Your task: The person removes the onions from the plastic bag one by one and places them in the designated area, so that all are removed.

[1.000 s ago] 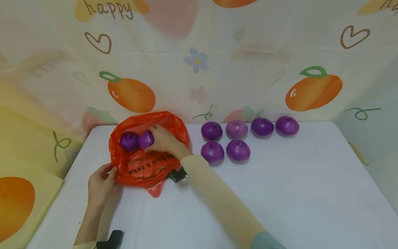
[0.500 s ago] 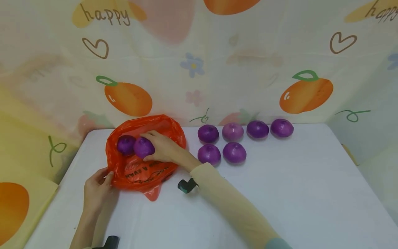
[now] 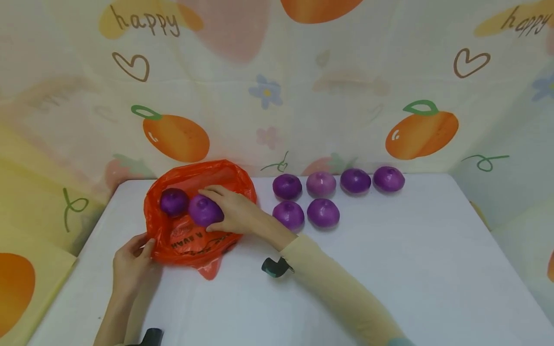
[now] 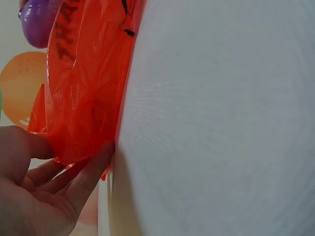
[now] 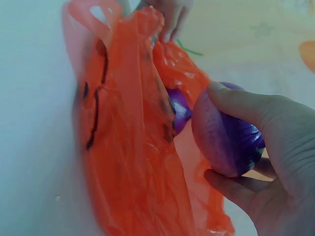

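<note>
A red plastic bag (image 3: pixel 152 226) stands with its mouth spread wide at the left of the table. My left hand (image 3: pixel 130 266) holds the bag's left side between thumb and fingers, as the left wrist view shows on the bag (image 4: pixel 88 98). Over the bag's opening, my right hand (image 3: pixel 238 211) grips a purple onion (image 3: pixel 203 210) by its sides. In the right wrist view this onion (image 5: pixel 224 132) is raised beside the bag's rim, thumb on one side and fingers on the other. Another onion (image 3: pixel 174 202) lies inside the bag.
Several purple onions stand in two rows right of the bag, a back row with a dark onion (image 3: pixel 287 186) and a front row with another onion (image 3: pixel 323 213). A white table (image 3: pixel 389 269) carries everything. Behind it hangs a printed cloth (image 3: pixel 233 110).
My right hand has lifted the onion up and back toward me from beside the other onion in the bag. My left hand keeps its hold on the bag. The head view has shifted slightly.
</note>
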A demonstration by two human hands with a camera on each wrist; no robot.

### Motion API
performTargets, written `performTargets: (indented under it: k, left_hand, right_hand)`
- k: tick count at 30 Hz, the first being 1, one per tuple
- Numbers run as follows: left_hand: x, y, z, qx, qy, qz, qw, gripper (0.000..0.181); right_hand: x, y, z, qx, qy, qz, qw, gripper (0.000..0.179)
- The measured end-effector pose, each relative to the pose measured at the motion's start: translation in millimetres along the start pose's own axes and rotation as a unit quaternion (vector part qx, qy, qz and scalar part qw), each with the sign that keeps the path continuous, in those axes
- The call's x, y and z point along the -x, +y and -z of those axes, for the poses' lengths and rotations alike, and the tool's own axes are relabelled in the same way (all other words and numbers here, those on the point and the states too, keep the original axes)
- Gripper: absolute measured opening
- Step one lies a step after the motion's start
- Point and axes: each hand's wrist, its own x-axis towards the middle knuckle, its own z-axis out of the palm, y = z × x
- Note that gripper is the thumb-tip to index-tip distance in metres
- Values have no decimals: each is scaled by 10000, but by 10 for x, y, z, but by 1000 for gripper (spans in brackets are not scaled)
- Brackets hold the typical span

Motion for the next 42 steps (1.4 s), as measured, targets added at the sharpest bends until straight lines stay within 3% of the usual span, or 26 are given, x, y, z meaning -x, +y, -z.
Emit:
performTargets:
  k: [4,12,19,25,36,42]
  left_hand:
    - [4,6,-16,54,47,44,10000,45]
    - [8,18,-27,74,-18,42,10000,47]
    - [-32,-4,-51,35,97,-85,9999,44]
    - [-37,-18,-54,-41,70,-38,10000,45]
    - [-26,-16,-37,77,-133,84,9998,48]
    - [-19,-22,-27,53,-160,92,9998,48]
  right_hand:
    - [107,7,4,-92,-85,2,9999,85]
    - [299,96,107,-574,135,-104,9982,85]
    - [480,188,257,-525,354,88,9980,85]
    - [645,301,385,-388,481,-78,9981,84]
    - [1227,496,615,-16,974,-294,9948,78]
    - [1532,695,719,-742,1201,-778,9869,83]
